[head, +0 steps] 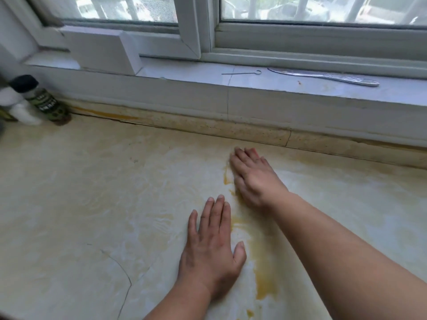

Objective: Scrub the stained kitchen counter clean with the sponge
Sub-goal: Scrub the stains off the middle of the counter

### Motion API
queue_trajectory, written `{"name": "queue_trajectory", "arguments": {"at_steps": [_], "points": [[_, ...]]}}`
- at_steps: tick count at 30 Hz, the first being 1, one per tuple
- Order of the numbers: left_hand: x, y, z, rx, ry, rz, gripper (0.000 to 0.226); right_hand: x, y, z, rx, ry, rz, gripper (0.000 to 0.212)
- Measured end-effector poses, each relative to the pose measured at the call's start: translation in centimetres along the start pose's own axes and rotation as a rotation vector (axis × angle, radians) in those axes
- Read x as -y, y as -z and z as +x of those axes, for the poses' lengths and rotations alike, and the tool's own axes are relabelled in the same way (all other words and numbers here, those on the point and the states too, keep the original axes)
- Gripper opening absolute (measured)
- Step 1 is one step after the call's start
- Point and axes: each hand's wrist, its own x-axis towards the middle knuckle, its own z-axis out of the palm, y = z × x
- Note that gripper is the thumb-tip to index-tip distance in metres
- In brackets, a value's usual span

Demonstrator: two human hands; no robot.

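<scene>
The pale marble-look counter (92,204) carries yellow stains, with a strong streak (264,287) near the front and fainter smears around the middle. My right hand (253,179) presses down on the counter near the back wall, fingers pointing away from me. A thin yellow edge of the sponge (227,179) shows under its left side; the rest of the sponge is hidden by the hand. My left hand (212,248) lies flat on the counter nearer to me, palm down, fingers spread slightly, holding nothing.
A dark-capped bottle (44,100) and a white container (20,107) stand at the back left corner. On the window sill (184,73) lie a white block (101,48), a thin metal pin (242,73) and a metal utensil (323,76). A curved crack (126,273) runs through the counter front left.
</scene>
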Motion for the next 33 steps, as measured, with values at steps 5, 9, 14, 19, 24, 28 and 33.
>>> {"name": "queue_trajectory", "arguments": {"at_steps": [5,9,14,19,24,28,33], "points": [[0.2,-0.4,0.3,-0.021,0.015,0.030,0.087,1.1,-0.1,0.1,0.078,0.128,-0.004,0.060],[0.2,0.0,0.2,-0.023,0.014,0.010,0.090,-0.5,0.3,-6.4,0.130,0.200,0.056,0.055],[0.0,1.5,0.1,0.130,0.047,0.019,0.101,-6.4,0.6,-19.8,0.009,-0.089,0.098,0.055],[0.5,1.8,0.9,0.262,0.026,-0.034,0.100,-9.5,-0.7,-32.1,-0.149,-0.532,0.103,0.058],[2.7,3.3,0.4,0.336,-0.106,0.016,0.095,-4.0,-3.1,-33.8,-0.149,-0.744,0.053,0.081],[5.5,3.8,-1.1,0.323,-0.079,0.124,0.093,3.8,-6.3,-32.7,-0.102,-0.508,0.052,0.076],[7.6,3.0,-2.2,0.305,-0.022,0.123,0.098,9.8,-8.1,-29.2,-0.068,-0.307,-0.009,0.073]]}}
